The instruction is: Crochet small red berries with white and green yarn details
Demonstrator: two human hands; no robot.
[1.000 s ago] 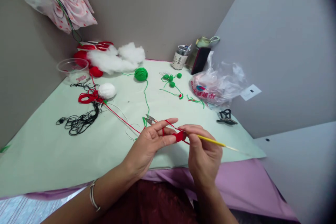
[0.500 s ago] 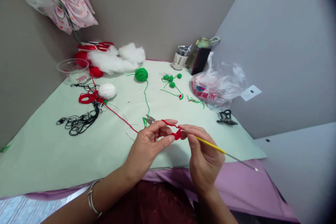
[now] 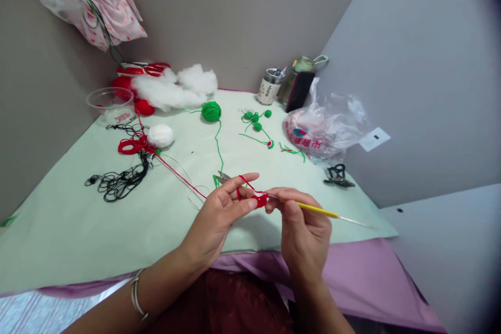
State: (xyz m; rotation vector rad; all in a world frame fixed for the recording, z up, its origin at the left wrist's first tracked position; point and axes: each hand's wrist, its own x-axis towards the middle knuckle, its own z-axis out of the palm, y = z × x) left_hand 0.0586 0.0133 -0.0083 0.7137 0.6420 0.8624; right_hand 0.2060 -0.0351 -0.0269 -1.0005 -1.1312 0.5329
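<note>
My left hand (image 3: pixel 225 211) pinches a small red crochet piece (image 3: pixel 260 201) between thumb and fingers, its index finger stretched out with red yarn (image 3: pixel 247 182) looped over it. My right hand (image 3: pixel 305 224) grips the yellow handle of a crochet hook (image 3: pixel 317 210). The hook's front end meets the yarn at the crochet piece, and its metal rear end points right. From my left hand the red strand runs back to a red yarn bundle (image 3: pixel 133 144). Scissors (image 3: pixel 223 177) lie just behind my left hand, partly covered by it.
A white yarn ball (image 3: pixel 160 135), tangled black cord (image 3: pixel 121 182) and white stuffing (image 3: pixel 168 91) lie left. Behind my hands are a green yarn ball (image 3: pixel 211 111) and small green pieces (image 3: pixel 257 126). A plastic bag (image 3: pixel 324 125) and black hair clip (image 3: pixel 338 176) lie right.
The crochet hook has swung to a flatter angle, its rear end rising and drawing inward. My left index finger has lifted slightly, and the yarn now slants from it down to the hook.
</note>
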